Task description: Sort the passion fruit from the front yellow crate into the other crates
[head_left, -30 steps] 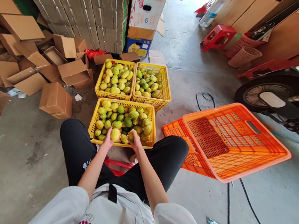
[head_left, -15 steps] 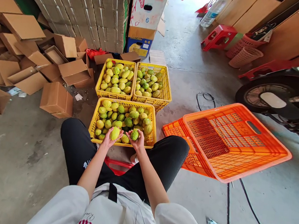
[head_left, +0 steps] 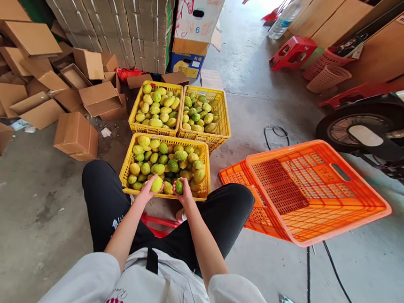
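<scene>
Yellow fruit (head_left: 156, 184) fills the left hand's (head_left: 146, 190) cupped grip; green fruit (head_left: 179, 186) fills the right hand's (head_left: 186, 194), both seemingly above the nearest crate's (head_left: 207, 180) front edge.

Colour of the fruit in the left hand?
Yellow with a green tinge; shows best in the head view.
</scene>
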The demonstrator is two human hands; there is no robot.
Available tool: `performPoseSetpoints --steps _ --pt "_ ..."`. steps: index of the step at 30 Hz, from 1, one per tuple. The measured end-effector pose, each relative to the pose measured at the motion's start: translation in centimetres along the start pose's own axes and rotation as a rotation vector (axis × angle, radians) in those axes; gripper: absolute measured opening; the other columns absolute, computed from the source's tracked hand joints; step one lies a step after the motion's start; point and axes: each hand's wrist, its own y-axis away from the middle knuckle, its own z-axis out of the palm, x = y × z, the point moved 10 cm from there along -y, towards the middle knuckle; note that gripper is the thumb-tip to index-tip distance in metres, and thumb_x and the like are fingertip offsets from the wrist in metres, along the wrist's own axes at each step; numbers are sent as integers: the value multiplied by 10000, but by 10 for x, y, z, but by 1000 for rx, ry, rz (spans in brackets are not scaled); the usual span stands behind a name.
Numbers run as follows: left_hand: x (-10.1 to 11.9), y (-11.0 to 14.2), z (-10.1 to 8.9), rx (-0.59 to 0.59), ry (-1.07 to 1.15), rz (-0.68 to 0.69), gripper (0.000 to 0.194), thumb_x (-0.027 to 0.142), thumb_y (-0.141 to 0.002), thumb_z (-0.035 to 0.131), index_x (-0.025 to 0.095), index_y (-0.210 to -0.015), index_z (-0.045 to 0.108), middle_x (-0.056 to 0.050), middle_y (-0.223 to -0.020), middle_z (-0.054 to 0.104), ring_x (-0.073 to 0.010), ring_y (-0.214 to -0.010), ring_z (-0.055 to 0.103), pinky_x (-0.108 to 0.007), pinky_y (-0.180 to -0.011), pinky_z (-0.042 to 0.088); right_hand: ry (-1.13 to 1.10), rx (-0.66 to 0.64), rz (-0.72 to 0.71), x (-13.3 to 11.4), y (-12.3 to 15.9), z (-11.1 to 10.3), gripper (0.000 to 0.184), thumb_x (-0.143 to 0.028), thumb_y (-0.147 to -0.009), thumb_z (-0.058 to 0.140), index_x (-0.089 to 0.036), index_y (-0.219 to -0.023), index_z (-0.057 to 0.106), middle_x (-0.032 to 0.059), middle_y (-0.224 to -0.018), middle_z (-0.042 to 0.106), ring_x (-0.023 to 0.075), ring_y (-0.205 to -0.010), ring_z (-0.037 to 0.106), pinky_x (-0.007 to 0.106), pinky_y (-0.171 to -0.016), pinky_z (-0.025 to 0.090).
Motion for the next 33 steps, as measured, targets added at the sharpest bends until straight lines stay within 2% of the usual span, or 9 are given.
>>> performPoseSetpoints --steps 3,6,8,11,14,18,23,28,33 --pt "2 2 1 1 53 1 351 385 -1004 457 92 -1083 634 -126 -822 728 -240 -779 740 -377 -698 642 -42 -48 -49 -8 3 9 162 -369 -861 599 -216 -819 566 7 -696 663 171 -602 670 284 -555 590" --pt "5 5 6 -23 93 7 362 322 -1022 394 71 -1165 613 -164 -936 744 -270 -909 750 -437 -827 629 -84 -109 -73 -15 8 20 166 -370 -867 515 -222 -880 590 42 -818 708 218 -769 718 364 -669 626" --pt "8 6 10 -55 107 14 353 323 -1016 431 70 -1178 617 -166 -950 745 -271 -931 746 -436 -867 615 -112 -166 -78 -17 11 28 151 -333 -845 526 -220 -913 602 65 -879 723 247 -873 722 411 -738 630" --pt "11 8 14 -92 118 23 320 341 -995 506 90 -1133 647 -116 -837 734 -218 -778 729 -372 -790 623 -160 -253 -83 -17 15 36 164 -336 -831 593 -207 -928 622 80 -882 718 254 -895 712 437 -798 629" --pt "12 11 15 -106 124 31 240 288 -988 512 111 -1037 667 -65 -758 708 -154 -648 681 -302 -716 617 -223 -270 -68 -16 18 35 182 -384 -838 624 -204 -863 617 55 -788 685 200 -731 681 401 -784 642" --pt "8 16 19 -131 98 0 234 228 -988 465 116 -925 661 -100 -859 732 -171 -745 717 -306 -738 623 -249 -243 -31 -16 20 31 129 -305 -814 623 -210 -901 619 51 -865 713 159 -722 681 274 -648 632" --pt "1 13 15 -87 37 -25 168 180 -953 517 121 -870 651 -84 -816 719 -148 -674 692 -242 -617 587 -78 -322 -6 -8 21 40 132 -254 -804 643 -218 -924 602 -5 -750 669 99 -525 571 139 -397 431" --pt "-3 5 5 -11 30 -40 46 155 -902 608 118 -900 635 -54 -742 693 -144 -610 673 -256 -610 591 -2 -287 -7 2 14 37 168 -227 -787 695 -220 -910 580 -11 -708 669 133 -508 604 173 -391 426" --pt "2 8 9 -30 118 -26 309 363 -976 476 106 -982 647 -115 -802 722 -234 -761 737 -399 -732 632 -32 -267 -56 -5 14 35 178 -335 -839 657 -230 -965 586 13 -791 708 191 -668 704 277 -535 572"
